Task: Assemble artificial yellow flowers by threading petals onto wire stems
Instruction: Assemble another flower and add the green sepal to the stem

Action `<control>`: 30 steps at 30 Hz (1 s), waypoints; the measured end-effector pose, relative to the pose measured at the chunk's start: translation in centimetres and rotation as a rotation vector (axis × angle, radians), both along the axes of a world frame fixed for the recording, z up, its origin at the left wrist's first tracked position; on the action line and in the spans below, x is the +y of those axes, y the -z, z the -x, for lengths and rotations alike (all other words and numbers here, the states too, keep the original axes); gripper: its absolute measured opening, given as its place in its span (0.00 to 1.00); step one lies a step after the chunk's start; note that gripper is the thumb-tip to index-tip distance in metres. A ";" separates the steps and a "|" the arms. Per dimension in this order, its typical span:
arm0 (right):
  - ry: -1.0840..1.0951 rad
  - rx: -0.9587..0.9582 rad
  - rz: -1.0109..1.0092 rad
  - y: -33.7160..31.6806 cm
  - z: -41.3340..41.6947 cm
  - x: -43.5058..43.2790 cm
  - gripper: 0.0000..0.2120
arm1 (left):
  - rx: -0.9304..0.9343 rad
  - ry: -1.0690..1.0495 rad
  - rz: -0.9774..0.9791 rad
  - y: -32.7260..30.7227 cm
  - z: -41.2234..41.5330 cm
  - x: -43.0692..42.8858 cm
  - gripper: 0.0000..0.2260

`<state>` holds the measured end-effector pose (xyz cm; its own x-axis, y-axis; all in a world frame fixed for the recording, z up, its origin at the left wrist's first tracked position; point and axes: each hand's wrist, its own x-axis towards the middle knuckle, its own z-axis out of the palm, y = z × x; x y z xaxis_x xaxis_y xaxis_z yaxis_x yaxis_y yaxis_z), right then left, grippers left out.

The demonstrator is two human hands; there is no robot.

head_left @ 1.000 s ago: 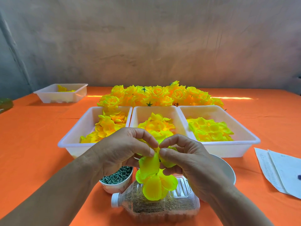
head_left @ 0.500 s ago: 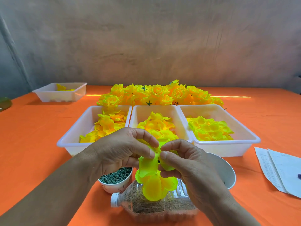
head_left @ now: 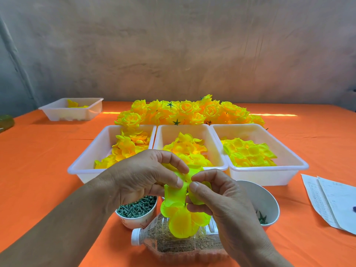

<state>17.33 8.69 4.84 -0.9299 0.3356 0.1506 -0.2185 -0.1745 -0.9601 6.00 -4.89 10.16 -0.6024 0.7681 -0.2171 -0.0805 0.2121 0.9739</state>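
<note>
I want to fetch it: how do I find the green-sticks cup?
Three white trays stand in a row on the orange table. Before the left tray sits a small cup. Unlike the bigger bowl beside it, it's full of green sticks.

Your left hand point(head_left: 142, 176) and right hand point(head_left: 225, 199) meet at centre, backs upward, thumb and forefinger of each pinching the petal point(head_left: 176, 193).

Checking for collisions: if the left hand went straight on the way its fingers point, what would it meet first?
The left hand points rightward across the petal it pinches, so it would first meet the right hand, whose fingertips pinch the same petal close by. Depth is uncertain.
</note>
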 end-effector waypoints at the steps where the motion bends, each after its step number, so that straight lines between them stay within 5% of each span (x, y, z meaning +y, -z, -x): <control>1: 0.001 0.001 -0.001 0.0 0.0 0.0 0.11 | 0.000 0.004 -0.001 0.0 0.0 0.0 0.12; 30: 0.040 0.011 0.046 0.6 -0.2 -0.5 0.10 | 0.022 0.066 0.061 -0.2 0.5 0.2 0.13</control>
<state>17.56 8.23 4.28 -0.9138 0.3798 0.1439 -0.2365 -0.2094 -0.9488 5.54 -4.70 10.38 -0.5557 0.7922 -0.2522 -0.0434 0.2753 0.9604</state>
